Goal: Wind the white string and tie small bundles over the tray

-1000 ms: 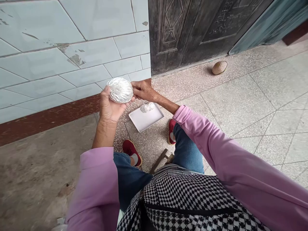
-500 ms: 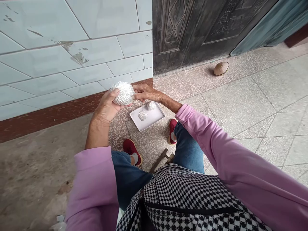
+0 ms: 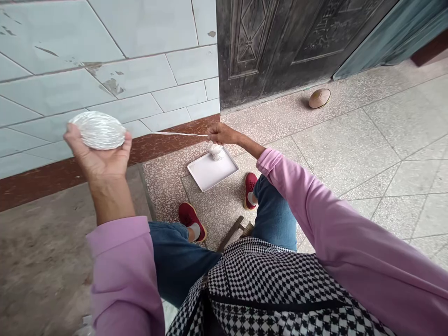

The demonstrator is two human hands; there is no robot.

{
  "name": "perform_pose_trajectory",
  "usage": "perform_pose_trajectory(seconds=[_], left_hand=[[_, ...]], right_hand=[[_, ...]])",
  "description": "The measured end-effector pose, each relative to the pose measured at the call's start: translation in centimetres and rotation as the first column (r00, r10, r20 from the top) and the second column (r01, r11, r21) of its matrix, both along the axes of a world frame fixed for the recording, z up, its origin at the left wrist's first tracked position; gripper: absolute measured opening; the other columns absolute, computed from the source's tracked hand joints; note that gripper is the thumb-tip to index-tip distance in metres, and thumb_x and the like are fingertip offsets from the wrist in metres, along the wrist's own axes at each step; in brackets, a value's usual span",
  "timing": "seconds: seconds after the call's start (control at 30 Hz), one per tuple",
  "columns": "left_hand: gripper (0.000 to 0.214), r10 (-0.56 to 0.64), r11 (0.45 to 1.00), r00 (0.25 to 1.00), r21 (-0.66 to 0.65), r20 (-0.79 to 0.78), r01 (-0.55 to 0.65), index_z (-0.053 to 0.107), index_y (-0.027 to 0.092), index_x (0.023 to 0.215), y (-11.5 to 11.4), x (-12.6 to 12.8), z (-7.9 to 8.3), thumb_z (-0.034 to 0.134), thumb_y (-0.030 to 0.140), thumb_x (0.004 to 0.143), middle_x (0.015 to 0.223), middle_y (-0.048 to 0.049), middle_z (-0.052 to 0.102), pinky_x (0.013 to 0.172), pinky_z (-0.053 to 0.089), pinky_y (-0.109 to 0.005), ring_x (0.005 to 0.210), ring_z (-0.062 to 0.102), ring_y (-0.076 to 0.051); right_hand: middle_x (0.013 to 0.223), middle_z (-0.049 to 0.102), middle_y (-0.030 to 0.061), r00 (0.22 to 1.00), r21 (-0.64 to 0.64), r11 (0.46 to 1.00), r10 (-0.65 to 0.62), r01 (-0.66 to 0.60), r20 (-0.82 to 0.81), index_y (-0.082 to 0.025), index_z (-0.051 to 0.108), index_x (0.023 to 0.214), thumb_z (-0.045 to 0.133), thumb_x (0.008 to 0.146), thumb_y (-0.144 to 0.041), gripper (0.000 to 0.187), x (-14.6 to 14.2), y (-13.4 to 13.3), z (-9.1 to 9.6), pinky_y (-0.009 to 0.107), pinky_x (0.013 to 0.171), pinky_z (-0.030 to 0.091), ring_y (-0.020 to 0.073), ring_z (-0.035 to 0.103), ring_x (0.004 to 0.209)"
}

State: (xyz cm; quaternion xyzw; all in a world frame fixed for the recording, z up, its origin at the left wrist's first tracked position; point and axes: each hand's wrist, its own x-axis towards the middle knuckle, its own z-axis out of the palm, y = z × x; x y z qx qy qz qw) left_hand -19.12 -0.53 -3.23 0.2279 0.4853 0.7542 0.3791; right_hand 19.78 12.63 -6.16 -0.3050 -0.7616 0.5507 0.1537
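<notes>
A ball of white string [image 3: 100,131] rests in my left hand [image 3: 103,163], whose fingers are wrapped around it, in front of the tiled wall. From it a strand [image 3: 178,134] stretches to the right, where my right hand [image 3: 222,134] pinches it between closed fingers. Below my right hand a small white string bundle [image 3: 217,152] shows over a shallow white tray [image 3: 205,179] on the floor; whether the bundle lies in the tray or hangs above it I cannot tell.
The tiled wall [image 3: 140,77] with a brown base strip stands close ahead, beside a dark door [image 3: 259,56]. A tan oval object [image 3: 319,98] lies on the floor near the door. Between my legs part of a wooden piece [image 3: 233,233] shows.
My left hand has swung left with the ball, drawing the strand out between my hands. My right hand has shifted slightly right. Two small bundles showed at the tray earlier; one shows now.
</notes>
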Motion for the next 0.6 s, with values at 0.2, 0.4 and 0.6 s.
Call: perform_pose_trajectory(seconds=[0.2,0.4,0.6], left_hand=[[0.124,0.106,0.98,0.993,-0.162,-0.052,-0.113,0.051,0.037,0.124,-2.6,-4.4,0.1,0.102,0.094,0.027,0.166,-0.0073,0.072,0.123,0.072,-0.054,0.191,0.039,-0.043],[0.111,0.244,0.929,0.964,-0.259,-0.106,-0.264,0.049,0.037,0.122,-6.2,-5.7,1.0,0.091,0.094,0.036,0.171,-0.0046,0.077,0.136,0.066,-0.062,0.193,0.044,-0.041],[0.111,0.262,0.852,0.943,-0.41,-0.204,-0.325,0.055,0.043,0.131,-10.4,-7.1,2.4,0.079,0.093,0.035,0.195,0.0061,0.066,0.154,0.051,-0.063,0.197,0.04,-0.036]], right_hand=[[0.056,0.059,-0.0072,0.99,0.02,0.995,-0.099,0.098,0.103,-0.017,0.064,0.075,0.07,0.112,0.011,0.047,3.6,1.5,-0.1,0.014,0.049,0.039,0.0063,0.051,0.048],[0.051,0.057,-0.0083,0.956,-0.009,0.97,-0.238,0.243,0.169,-0.014,0.072,0.076,0.086,0.11,0.003,0.041,10.2,2.9,0.8,0.016,0.048,0.036,0.0049,0.044,0.044],[0.053,0.054,-0.0079,0.721,0.138,0.813,-0.569,0.566,0.395,-0.014,0.075,0.077,0.077,0.114,0.007,0.042,16.9,2.1,2.3,0.025,0.062,0.04,0.0071,0.044,0.051]])
